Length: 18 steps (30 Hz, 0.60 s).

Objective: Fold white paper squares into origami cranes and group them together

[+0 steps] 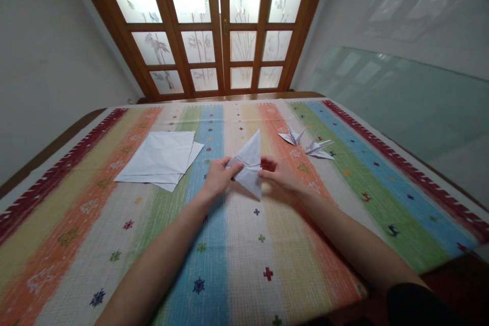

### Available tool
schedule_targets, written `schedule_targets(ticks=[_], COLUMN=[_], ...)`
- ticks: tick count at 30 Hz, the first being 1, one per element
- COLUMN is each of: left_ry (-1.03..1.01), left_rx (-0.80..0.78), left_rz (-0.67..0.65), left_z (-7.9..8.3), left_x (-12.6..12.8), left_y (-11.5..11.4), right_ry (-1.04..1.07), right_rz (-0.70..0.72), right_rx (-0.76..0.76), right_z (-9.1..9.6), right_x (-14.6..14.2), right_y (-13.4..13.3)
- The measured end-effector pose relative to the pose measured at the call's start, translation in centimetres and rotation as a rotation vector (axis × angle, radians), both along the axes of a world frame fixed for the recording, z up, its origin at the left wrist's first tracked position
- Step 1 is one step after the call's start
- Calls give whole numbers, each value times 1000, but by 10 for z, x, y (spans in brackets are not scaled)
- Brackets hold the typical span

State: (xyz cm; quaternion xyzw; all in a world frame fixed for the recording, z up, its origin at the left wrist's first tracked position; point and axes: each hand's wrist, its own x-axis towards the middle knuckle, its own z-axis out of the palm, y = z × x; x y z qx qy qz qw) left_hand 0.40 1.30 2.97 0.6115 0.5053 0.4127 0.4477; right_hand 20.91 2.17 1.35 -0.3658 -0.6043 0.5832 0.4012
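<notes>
Between my two hands, just above the striped tablecloth, is a folded sheet of white paper (250,155) with pointed corners at top and bottom. My left hand (221,175) pinches its left side, the thumb lying on the front face. At its right edge my right hand (278,173) grips it between thumb and fingers. The fingers behind the paper are partly hidden. To the right lie two folded paper cranes (319,150), one a little farther back than the other. On the left rests a stack of white paper sheets (160,155), slightly fanned out.
A striped tablecloth (244,254) with small printed figures covers the table. Beyond its far edge stand wooden doors (221,25) with frosted panes. A glass panel (401,91) leans along the right wall, and a plain wall (46,51) is on the left.
</notes>
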Motion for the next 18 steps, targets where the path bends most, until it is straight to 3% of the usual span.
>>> schedule_targets(ticks=[5, 8, 11, 15, 18], left_ry=[86, 104, 87, -144, -229], left_rx=[179, 243, 203, 93, 65], left_rz=[229, 140, 50, -29, -105], left_z=[-21, -28, -30, -29, -26], left_x=[9, 14, 18, 18, 16], left_y=[-6, -12, -15, -14, -14], right_ry=[-130, -122, -29, 111, 89], right_rz=[-303, -417, -338, -125, -114], right_rx=[96, 93, 36, -30, -17], right_z=[-3, -3, 3, 10, 9], right_x=[-22, -31, -39, -47, -48], right_y=[-6, -5, -8, -12, -11])
